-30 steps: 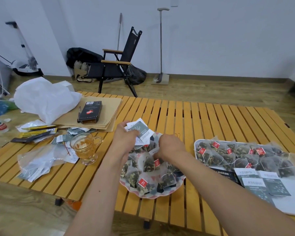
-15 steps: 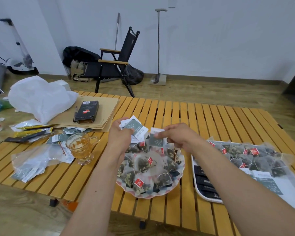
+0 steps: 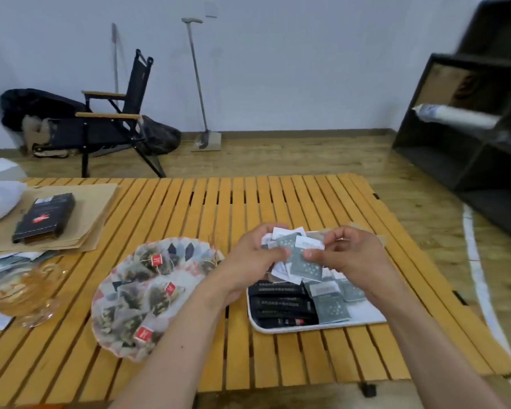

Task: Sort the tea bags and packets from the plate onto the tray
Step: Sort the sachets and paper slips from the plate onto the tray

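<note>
Both hands are over the white tray (image 3: 283,328) at the right of the slatted table. My left hand (image 3: 252,258) grips a small stack of grey-green and white packets (image 3: 300,255), and my right hand (image 3: 347,255) pinches the right edge of the same stack. On the tray lie black packets (image 3: 281,302) at the left and grey-green packets (image 3: 332,305) beside them. The patterned plate (image 3: 121,349) to the left holds several clear tea bags (image 3: 157,296) with red tags. The tray's far part is hidden behind my hands.
A glass cup of tea (image 3: 24,293) stands left of the plate. A black box (image 3: 43,218) lies on brown paper (image 3: 95,214) at the far left. A black shelf unit (image 3: 469,137) stands right of the table, and a folding chair (image 3: 112,119) stands behind it.
Both hands moved right from above the plate to above the tray, carrying the packets. My right hand now holds the same stack as my left. The view swung right.
</note>
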Demonstrator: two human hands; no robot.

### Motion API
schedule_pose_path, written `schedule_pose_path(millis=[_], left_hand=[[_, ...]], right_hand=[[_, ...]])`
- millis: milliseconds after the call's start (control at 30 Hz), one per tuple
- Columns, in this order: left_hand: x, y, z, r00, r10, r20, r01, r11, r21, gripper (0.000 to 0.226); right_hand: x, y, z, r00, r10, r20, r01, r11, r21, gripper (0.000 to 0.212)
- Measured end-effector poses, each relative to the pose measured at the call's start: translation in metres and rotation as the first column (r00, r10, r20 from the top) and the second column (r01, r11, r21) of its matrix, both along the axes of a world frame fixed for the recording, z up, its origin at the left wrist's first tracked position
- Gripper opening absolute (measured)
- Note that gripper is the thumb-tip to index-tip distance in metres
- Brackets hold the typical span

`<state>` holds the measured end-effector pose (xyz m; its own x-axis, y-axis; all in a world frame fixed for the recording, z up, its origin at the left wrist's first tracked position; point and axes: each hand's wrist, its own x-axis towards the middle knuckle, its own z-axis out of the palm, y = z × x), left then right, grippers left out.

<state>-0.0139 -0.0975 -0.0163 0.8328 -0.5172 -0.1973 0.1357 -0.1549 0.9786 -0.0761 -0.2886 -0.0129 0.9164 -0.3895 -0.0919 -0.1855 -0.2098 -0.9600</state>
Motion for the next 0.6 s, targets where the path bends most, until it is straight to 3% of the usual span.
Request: schedule_pose_path(millis=[100, 233, 367, 467, 600], left_hand=[[-0.002, -0.026, -0.004, 0.998, -0.020, 0.052, 0.019, 0.999, 0.029, 0.041], [0.002, -0.045, -0.010, 0.998, 0.028, 0.061, -0.030, 0.999, 0.029, 0.042], [-0.001, -0.054, -0.019, 0.999, 0.033, -0.014, -0.033, 0.999, -0.013, 0.044], [-0.003, -0.061, -0.028, 0.994, 0.072, -0.084, -0.075, 0.996, -0.044, 0.045], [-0.008, -0.069, -0.035, 0.992, 0.105, -0.065, -0.108, 0.993, -0.046, 0.044]], right_hand=[[-0.003, -0.021, 0.001, 0.999, -0.023, 0.048, 0.025, 0.999, -0.032, 0.040], [-0.006, -0.032, -0.005, 0.997, -0.059, 0.057, 0.054, 0.994, 0.095, 0.030], [-0.006, -0.038, -0.012, 0.989, -0.149, 0.016, 0.150, 0.987, -0.055, 0.039], [-0.005, -0.049, -0.011, 0.988, -0.145, -0.045, 0.148, 0.986, 0.082, 0.040], [-0.011, -0.057, -0.018, 0.986, -0.073, -0.149, 0.100, 0.978, 0.181, 0.034]])
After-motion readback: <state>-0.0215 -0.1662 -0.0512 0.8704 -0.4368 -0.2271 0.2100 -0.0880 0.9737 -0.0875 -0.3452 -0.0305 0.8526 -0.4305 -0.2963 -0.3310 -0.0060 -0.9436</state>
